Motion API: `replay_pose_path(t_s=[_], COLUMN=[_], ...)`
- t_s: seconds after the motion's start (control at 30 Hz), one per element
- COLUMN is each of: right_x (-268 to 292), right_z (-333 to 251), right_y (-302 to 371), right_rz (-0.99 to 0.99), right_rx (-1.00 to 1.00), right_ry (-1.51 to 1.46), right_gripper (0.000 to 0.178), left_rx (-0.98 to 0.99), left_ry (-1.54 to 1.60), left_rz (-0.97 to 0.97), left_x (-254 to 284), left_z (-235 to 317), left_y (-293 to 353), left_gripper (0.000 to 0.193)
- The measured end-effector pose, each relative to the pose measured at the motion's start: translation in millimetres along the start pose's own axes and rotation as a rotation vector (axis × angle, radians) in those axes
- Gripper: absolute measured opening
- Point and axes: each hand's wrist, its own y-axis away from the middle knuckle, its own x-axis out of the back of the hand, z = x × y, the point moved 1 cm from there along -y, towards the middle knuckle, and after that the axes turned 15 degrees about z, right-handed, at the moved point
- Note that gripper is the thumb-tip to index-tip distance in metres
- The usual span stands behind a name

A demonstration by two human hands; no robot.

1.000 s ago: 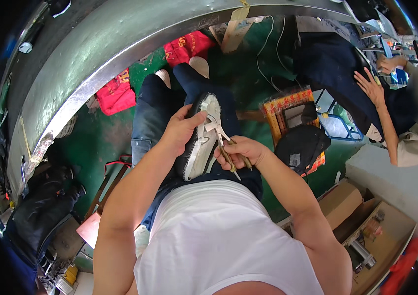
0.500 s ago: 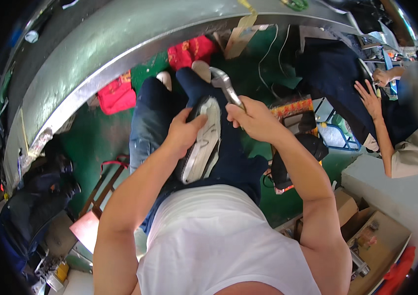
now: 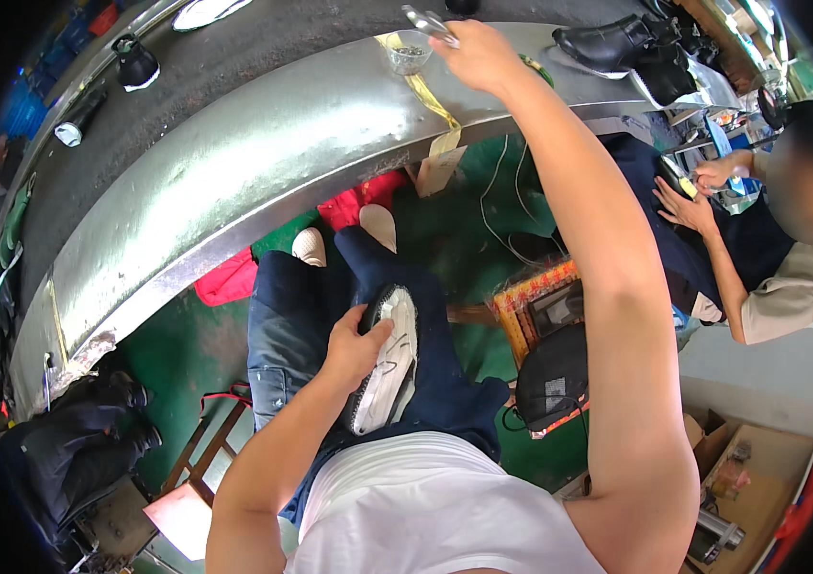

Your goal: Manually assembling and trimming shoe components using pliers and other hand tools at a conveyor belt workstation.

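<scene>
A shoe (image 3: pixel 388 368) lies on my lap with its pale underside up and a dark upper edge along its left. My left hand (image 3: pixel 353 347) grips its left side, thumb on the underside. My right hand (image 3: pixel 476 57) reaches far out over the metal bench, closed round a silver metal tool that looks like pincers (image 3: pixel 430 24). The tool's handles are mostly hidden in the fist. Just left of that hand stands a small clear plastic cup (image 3: pixel 409 54) with small dark bits in it, too small to make out.
The curved metal bench (image 3: pixel 234 143) spans the front, with black shoes (image 3: pixel 607 46) at its right. A black bag (image 3: pixel 552 378) rests on a stool at my right. Beyond it, a co-worker's hands (image 3: pixel 689 196) hold a dark item. A cardboard box (image 3: pixel 756 478) stands lower right.
My right hand has moved from beside the shoe up and forward to the bench, carrying the pincers. My left hand still holds the shoe on my lap. The view has tilted up, showing more bench.
</scene>
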Motion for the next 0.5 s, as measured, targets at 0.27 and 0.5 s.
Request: replay_pose_path(t_s=[0.27, 0.5], right_x=[-48.0, -62.1], right_z=[24.6, 18.1], right_y=[-57.3, -62.7], right_rz=[-0.371, -0.310], right_rx=[0.176, 0.191], right_ry=[0.393, 0.312], right_gripper=[0.044, 0.029], left_rx=[-0.108, 0.022], left_ry=[-0.033, 0.166], left_rz=[0.076, 0.009], left_x=[-1.1, 5.2], left_z=[-6.0, 2.6], left_y=[-9.0, -9.1], left_gripper=[0.047, 0.053])
